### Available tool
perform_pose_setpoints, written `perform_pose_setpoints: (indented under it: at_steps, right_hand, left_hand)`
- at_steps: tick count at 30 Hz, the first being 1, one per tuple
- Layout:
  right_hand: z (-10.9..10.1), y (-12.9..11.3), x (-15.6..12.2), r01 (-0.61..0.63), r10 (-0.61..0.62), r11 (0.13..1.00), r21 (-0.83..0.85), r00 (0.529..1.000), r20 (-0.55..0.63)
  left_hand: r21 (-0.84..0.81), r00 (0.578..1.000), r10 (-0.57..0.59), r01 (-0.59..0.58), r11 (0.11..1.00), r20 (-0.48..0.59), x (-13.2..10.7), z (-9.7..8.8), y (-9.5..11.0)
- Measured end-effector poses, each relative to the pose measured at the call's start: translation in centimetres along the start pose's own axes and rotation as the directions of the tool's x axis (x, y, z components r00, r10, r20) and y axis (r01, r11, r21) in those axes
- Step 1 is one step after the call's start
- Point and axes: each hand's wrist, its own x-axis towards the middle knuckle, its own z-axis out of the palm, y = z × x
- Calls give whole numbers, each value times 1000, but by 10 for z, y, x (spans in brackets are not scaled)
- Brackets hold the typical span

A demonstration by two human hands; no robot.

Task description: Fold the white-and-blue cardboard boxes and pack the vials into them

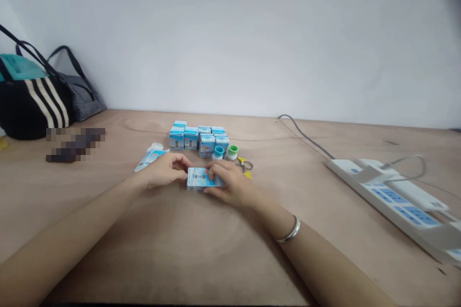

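Observation:
A small blue-and-white carton (200,177) lies on its side on the wooden table in front of me. My right hand (232,182) grips its right part, fingers over the top and thumb along the near side. At the carton's left end is my left hand (165,170), its thumb and curved fingers apart, the tips at or very near the end face. Behind my left hand lies a flattened-looking blue-and-white carton (149,157), partly covered. Just beyond the held carton stand a small white bottle with a blue top (218,152) and another with a green top (233,151).
Several upright blue-and-white cartons (190,138) stand in two groups behind the bottles. A ring with yellow pieces (247,166) lies by my right hand. On the right is a power strip (389,201) with a cable (306,136); bags (36,100) and a pixelated dark object (77,146) lie left.

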Motion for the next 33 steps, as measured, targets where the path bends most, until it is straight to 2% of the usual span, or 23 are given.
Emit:
perform_pose_setpoints:
  at_steps: [6, 10, 13, 16, 18, 21, 23, 24, 26, 28, 31, 33]
  right_hand:
    - [1, -1, 0, 35, -35, 999, -15, 999, -18]
    - [0, -3, 1, 66, -67, 997, -27, 997, -35]
    - [1, -3, 0, 81, -82, 996, -48, 996, -23]
    - [2, -2, -1, 56, -59, 994, -90, 998, -35]
    - [3, -3, -2, 13, -23, 992, -127, 996, -82]
    - [7, -6, 0, -22, -3, 983, -182, 991, -132]
    - [9, -8, 1, -18, -12, 975, -220, 991, -133]
    - [10, -9, 1, -16, -15, 972, -236, 992, -129]
    - [11, -10, 1, -19, -11, 967, -253, 993, -117]
    - [11, -9, 0, -21, -3, 967, -255, 996, -94]
    - [9, -8, -2, -7, 6, 965, -263, 1000, -2]
    - [7, -9, -3, 12, 9, 963, -269, 997, 76]
  left_hand:
    - [-14, 1000, 8, -7, 1000, 17, -1, 0, 3]
    - [51, 999, 39, -39, 998, -8, -1, 4, 1]
    - [187, 997, 71, -64, 980, -31, -1, 2, -5]
    - [408, 982, 164, -112, 906, -94, -2, -4, -6]
    - [517, 940, 321, -219, 827, -115, -5, -7, 0]
    - [592, 831, 556, -446, 671, -3, -11, -3, 13]
    - [630, 779, 616, -537, 561, 117, -14, 6, 17]
    - [654, 770, 618, -552, 518, 160, -16, 11, 16]
    - [708, 782, 594, -527, 470, 188, -16, 20, 10]
    - [757, 812, 558, -471, 453, 171, -14, 24, 0]
    - [804, 844, 508, -418, 424, 171, -12, 21, -12]
    - [819, 844, 495, -426, 385, 206, -12, 19, -17]
